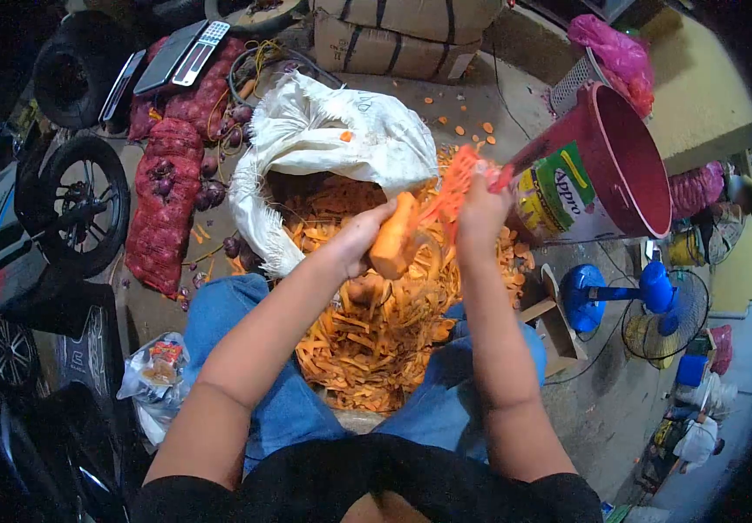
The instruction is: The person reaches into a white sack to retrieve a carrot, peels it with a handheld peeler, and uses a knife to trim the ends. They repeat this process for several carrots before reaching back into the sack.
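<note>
Carrot: near the centre of the frame, large and orange, lying at a slant over the peelings. My left hand is closed around it from its left side, fingers toward its upper end; the thick, blunt end points down the frame.

My right hand is just to the right, closed on an orange-red tool. The tool is blurred, so its exact form is unclear; it reaches left toward the carrot. Contact between the two: cannot tell.

Below both hands, between my knees in blue jeans, a thick heap of orange peelings. Above the heap, a white woven sack gapes open with more peelings at its mouth. Round carrot slices are scattered on the floor at upper centre, near a cardboard box.

Right of my right hand, a red bucket with a green and yellow label, tilted, mouth facing right. Below it, a blue fan. Upper right, a pink bag.

Left side: red mesh bags of onions, with a scale on top at upper left; a motorcycle at the left edge. Lower right, a person in white, well apart.
</note>
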The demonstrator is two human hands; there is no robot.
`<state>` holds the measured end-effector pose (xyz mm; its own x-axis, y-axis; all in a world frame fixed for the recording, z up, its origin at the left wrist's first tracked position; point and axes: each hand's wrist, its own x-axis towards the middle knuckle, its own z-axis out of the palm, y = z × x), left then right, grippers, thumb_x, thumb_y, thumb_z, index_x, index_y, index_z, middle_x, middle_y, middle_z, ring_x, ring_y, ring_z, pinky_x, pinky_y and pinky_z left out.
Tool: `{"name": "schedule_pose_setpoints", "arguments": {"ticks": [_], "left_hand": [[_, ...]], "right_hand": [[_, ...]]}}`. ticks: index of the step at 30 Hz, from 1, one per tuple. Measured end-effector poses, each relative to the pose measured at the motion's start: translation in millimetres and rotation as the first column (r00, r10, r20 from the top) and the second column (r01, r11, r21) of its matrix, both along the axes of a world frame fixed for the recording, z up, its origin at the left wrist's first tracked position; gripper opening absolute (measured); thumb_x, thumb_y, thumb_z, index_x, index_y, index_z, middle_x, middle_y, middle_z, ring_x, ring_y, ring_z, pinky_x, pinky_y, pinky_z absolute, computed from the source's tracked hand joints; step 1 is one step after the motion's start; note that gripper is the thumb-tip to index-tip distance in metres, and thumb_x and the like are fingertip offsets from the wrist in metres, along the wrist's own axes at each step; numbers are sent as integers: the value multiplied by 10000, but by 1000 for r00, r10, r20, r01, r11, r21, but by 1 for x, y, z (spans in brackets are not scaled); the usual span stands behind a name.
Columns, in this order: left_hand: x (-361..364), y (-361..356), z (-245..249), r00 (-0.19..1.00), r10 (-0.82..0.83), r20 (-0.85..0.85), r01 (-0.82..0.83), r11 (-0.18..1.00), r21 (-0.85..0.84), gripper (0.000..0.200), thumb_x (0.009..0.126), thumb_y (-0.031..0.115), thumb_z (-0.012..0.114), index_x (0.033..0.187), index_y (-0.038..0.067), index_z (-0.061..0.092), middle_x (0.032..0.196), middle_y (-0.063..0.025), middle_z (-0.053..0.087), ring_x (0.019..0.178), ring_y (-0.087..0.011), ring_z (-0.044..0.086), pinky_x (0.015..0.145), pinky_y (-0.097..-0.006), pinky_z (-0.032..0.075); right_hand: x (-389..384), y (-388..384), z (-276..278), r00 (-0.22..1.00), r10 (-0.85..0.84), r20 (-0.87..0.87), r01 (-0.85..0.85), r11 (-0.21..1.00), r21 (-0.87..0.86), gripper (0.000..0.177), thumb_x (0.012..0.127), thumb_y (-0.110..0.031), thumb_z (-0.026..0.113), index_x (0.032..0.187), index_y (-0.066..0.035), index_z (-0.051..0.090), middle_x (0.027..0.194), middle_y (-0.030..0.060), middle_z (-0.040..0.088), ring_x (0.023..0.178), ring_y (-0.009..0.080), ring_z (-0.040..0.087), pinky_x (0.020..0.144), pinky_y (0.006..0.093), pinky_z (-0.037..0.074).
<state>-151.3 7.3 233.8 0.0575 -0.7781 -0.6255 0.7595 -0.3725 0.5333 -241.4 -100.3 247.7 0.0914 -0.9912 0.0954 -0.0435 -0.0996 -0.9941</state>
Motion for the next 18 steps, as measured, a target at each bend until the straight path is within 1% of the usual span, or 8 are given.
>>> {"name": "schedule_pose_setpoints", "arguments": {"ticks": [1,5,6,9,12,14,16,18], "left_hand": [[2,-4,-8,1000,16,-13,-17,996,-89,351,839,325,306,991,46,455,815,-66,544,692,-163,554,608,-290,468],[-3,-1,-6,998,47,38,-40,985,-166,373,847,317,293,1017,32,465,940,-75,537,812,-153,539,721,-283,437],[-5,0,-1,998,48,36,-41,986,-164,373,847,317,293,1017,32,465,940,-75,537,812,-153,539,721,-283,437],[-10,1,4,947,-189,260,229,964,-134,355,847,277,310,1037,10,448,948,-68,534,840,-132,520,745,-254,410],[-18,11,18,970,-207,129,218,973,-77,344,844,270,325,1036,12,445,948,-72,533,840,-128,518,752,-251,407],[-16,9,17,968,-176,178,202,969,-144,353,838,293,338,1041,25,446,944,-72,537,803,-135,535,715,-262,432],[-5,5,5,998,-59,-22,58,997,-55,347,829,339,342,975,49,466,780,-69,549,622,-150,559,534,-283,480],[3,3,-6,998,-5,-63,1,998,-64,344,829,335,341,977,51,469,788,-58,551,623,-150,558,538,-285,480]], "right_hand": [[4,14,1,997,66,-30,-71,982,-174,219,785,-205,473,709,-1,489,567,13,467,500,105,400,466,273,335],[8,40,-1,969,197,-147,-226,949,-220,222,791,-201,457,710,3,485,569,38,470,514,120,411,477,276,340],[7,35,-5,975,165,-150,-194,958,-210,233,794,-201,451,707,14,479,568,56,471,514,129,414,480,277,341],[-2,-1,-10,986,35,-162,-68,976,-205,247,794,-199,445,696,27,471,566,76,473,511,140,418,479,279,340],[-15,-47,-21,949,-211,-234,165,966,-200,252,790,-199,451,673,23,468,558,62,470,498,136,411,469,278,334],[-19,-55,-30,888,-354,-292,305,931,-202,253,788,-199,455,657,16,468,551,46,465,486,129,403,461,276,330],[-12,-29,-1,986,-141,-85,142,990,16,234,788,-192,460,672,10,480,564,24,461,503,112,401,468,263,331],[-5,-4,9,996,-17,-82,21,999,50,225,792,-199,460,699,6,481,562,18,451,510,99,397,470,256,329]]}}
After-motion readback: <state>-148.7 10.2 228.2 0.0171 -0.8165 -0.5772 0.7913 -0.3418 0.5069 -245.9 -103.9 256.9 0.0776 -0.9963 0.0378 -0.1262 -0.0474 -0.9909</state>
